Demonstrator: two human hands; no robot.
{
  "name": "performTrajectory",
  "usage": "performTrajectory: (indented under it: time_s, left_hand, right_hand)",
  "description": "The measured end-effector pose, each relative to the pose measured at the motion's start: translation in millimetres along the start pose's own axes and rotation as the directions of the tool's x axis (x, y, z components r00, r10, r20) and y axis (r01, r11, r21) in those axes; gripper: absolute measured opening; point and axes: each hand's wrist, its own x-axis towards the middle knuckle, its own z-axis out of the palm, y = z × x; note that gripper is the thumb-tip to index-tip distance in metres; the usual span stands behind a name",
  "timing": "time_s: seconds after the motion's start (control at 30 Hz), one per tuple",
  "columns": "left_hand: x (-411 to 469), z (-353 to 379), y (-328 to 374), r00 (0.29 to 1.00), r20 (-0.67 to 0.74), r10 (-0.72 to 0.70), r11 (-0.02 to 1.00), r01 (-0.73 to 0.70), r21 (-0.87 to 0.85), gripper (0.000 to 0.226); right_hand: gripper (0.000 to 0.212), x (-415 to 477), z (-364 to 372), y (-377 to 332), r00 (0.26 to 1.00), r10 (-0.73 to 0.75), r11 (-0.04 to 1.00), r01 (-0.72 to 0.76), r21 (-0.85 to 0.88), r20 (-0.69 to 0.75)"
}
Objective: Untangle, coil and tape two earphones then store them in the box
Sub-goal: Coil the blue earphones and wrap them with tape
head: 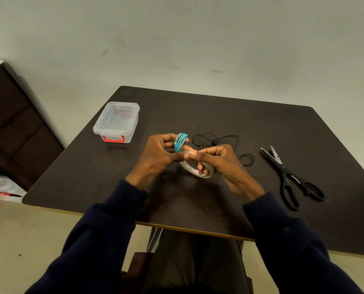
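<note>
My left hand (158,154) holds a coiled blue earphone (180,142) above the middle of the dark table (198,204), fingers curled round the bundle. My right hand (217,161) grips a roll of clear tape (198,169) just below it, and a short strip of tape stretches from the roll toward the blue coil. A black earphone (221,141) lies loose and tangled on the table behind my right hand. The clear plastic box (116,122), lid on, with red clips, stands at the back left.
Black scissors (291,179) lie open on the right side of the table. A dark cabinet (13,124) stands against the wall to the left. The wall runs behind the table's far edge.
</note>
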Motion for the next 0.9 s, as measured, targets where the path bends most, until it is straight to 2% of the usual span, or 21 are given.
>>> performTrajectory:
  time_s: [0.13, 0.27, 0.43, 0.63, 0.9]
  left_hand:
    - [3, -2, -3, 1.000, -0.009, -0.006, 1.000, 0.006, 0.011, 0.041]
    - [6, -5, -8, 0.999, -0.036, -0.027, 1.000, 0.027, 0.016, 0.042]
    - [9, -4, -10, 0.998, -0.040, -0.039, 0.999, 0.040, 0.011, 0.040]
    - [10, -9, -13, 0.994, -0.065, -0.088, 0.996, 0.086, -0.020, 0.042]
    - [10, -20, -20, 0.982, -0.088, -0.167, 0.985, 0.163, -0.058, 0.034]
  right_hand:
    - [0.027, 2, -1, 10, 1.000, 0.008, 0.998, -0.008, 0.056, 0.004]
    - [0.036, -1, -6, 18, 0.999, 0.010, 0.981, -0.016, 0.192, 0.036]
    - [0.030, -3, -7, 22, 0.998, 0.004, 0.958, -0.021, 0.285, 0.062]
    - [0.035, -3, -14, 28, 0.996, 0.025, 0.946, -0.051, 0.320, 0.084]
    - [0.029, -5, -18, 29, 0.982, 0.027, 0.941, -0.089, 0.327, 0.188]
